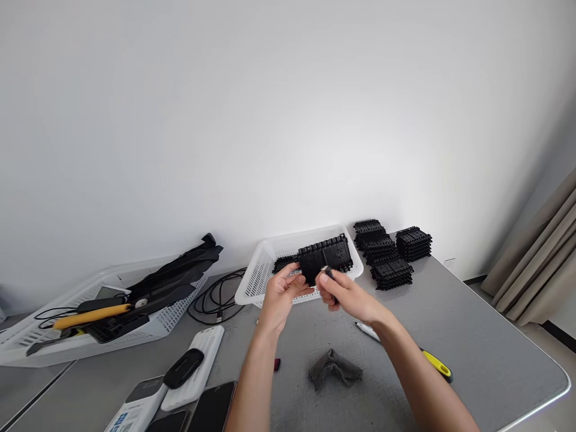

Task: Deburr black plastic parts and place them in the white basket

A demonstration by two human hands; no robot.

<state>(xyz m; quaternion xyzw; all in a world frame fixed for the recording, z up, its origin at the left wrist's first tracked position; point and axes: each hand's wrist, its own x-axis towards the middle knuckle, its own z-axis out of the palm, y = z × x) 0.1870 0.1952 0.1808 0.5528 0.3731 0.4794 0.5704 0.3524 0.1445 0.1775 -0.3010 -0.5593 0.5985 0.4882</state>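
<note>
The black ribbed panel (324, 258) is over the white basket (252, 287), clamped by the fingers of your left hand (279, 295). Just beside it, your right hand (345, 294) grips a small dark object (329, 273); a gray cloth (335, 367) lies nearer you on the surface (454, 324).

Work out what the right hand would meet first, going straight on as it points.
Most likely the black ridged panel in the left hand, ahead of the right hand and the small dark object it grips; one view leaves the gap unclear.
</note>
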